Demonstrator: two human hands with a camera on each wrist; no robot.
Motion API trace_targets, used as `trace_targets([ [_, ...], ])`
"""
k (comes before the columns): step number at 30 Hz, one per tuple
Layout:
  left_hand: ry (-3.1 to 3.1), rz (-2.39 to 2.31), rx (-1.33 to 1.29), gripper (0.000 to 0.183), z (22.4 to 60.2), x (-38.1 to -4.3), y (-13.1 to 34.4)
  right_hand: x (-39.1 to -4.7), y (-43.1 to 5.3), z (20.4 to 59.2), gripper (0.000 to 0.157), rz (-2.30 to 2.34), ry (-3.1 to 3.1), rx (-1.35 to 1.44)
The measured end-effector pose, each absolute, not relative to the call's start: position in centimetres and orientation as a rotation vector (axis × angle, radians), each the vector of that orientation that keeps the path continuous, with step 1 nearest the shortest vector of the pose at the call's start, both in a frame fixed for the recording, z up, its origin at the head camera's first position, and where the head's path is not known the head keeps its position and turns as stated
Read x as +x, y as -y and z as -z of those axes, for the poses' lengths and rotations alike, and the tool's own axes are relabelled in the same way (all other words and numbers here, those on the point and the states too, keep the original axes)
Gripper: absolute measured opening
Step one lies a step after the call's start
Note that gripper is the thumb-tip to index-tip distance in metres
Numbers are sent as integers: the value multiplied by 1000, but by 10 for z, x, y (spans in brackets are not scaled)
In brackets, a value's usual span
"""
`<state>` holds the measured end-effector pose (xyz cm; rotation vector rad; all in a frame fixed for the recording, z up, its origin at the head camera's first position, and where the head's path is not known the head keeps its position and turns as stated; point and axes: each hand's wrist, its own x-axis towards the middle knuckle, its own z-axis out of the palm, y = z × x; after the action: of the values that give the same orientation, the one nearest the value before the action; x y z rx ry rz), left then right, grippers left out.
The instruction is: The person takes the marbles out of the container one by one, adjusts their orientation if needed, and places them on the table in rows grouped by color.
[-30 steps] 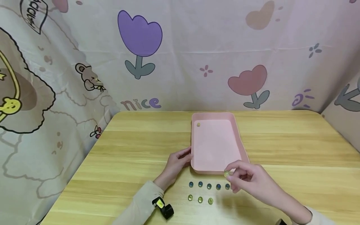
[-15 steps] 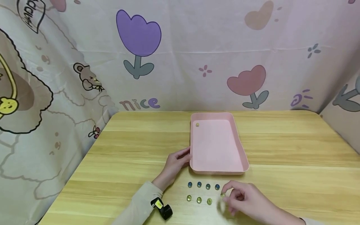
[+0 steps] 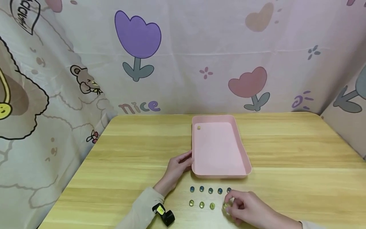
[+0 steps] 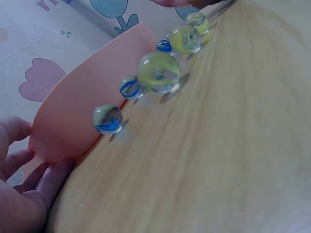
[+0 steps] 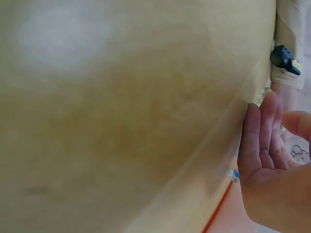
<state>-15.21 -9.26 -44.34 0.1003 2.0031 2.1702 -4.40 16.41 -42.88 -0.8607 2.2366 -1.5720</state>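
My right hand [image 3: 247, 208] pinches a clear marble with yellow-green swirls [image 3: 225, 205] between thumb and fingertips, low over the table at the right end of a row of three similar yellow-green marbles [image 3: 201, 204]. Just behind that row, several blue-swirled marbles [image 3: 210, 190] form another row, the rightmost beside my right fingers. The fingers of my left hand [image 3: 175, 168] rest against the left wall of a pink tray [image 3: 220, 176], near its front corner. In the left wrist view, fingers [image 4: 53, 184] touch the tray's wall. One small yellowish marble [image 3: 198, 128] sits in the tray's far left corner.
The wooden table [image 3: 137, 149] extends on both sides of the tray. A patterned cloth [image 3: 183, 57] hangs behind it and along the sides. A black wrist camera [image 3: 166, 215] is strapped to my left sleeve.
My right hand has brought the pinched yellow-green marble from beside the tray's front edge toward me and down, to the end of the yellow-green row. The left hand stays at the tray.
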Motion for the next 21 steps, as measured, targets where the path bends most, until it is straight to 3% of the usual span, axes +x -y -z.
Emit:
trace_targets([
  [11,-2001,-2166,116,45,443,-151,93,-45,-162,431,6,1560,-2235,-643],
  [21,-2004,-2172,111,45,444,-152,94,-46,-164,437,17,1670,-2154,-616],
])
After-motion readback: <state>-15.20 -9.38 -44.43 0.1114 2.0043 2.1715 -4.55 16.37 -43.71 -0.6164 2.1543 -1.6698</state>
